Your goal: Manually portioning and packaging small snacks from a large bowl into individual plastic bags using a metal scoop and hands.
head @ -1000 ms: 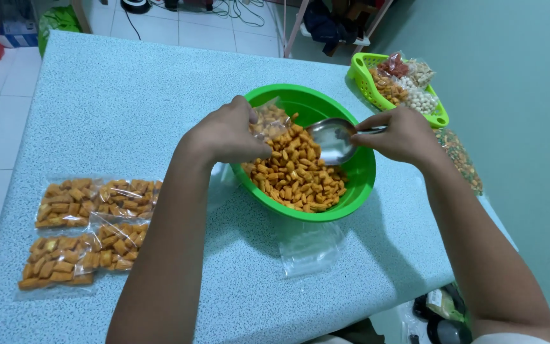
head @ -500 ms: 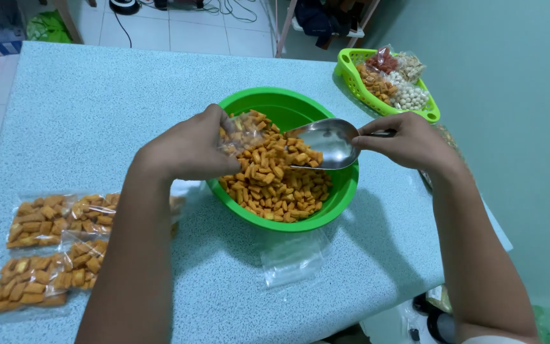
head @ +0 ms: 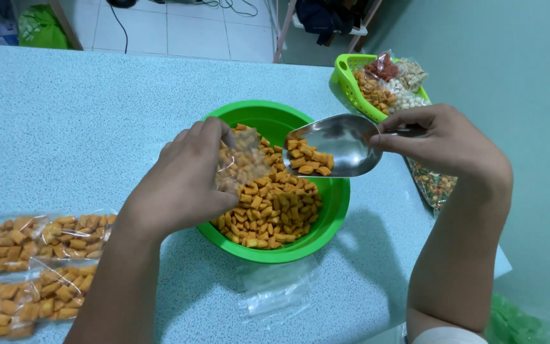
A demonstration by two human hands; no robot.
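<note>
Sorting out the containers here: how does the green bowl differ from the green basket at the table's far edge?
The green bowl is round with solid walls; the green basket is oblong with slotted walls. The bowl holds loose orange snack pieces; the basket holds mixed snacks in clear bags. The bowl sits under the metal scoop, between both hands; the basket stands untouched beyond them. Both are bright green plastic on the speckled table.

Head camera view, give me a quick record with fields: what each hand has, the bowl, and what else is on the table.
left hand: left hand holds a small clear bag, partly filled, over the bowl
right hand: right hand holds a metal scoop carrying a few orange snack pieces, tipped toward the bag
bowl: green bowl, holding orange snack pieces
table left: filled snack bags
table near edge: empty clear bags
table far right: green basket of mixed snack packs
</note>
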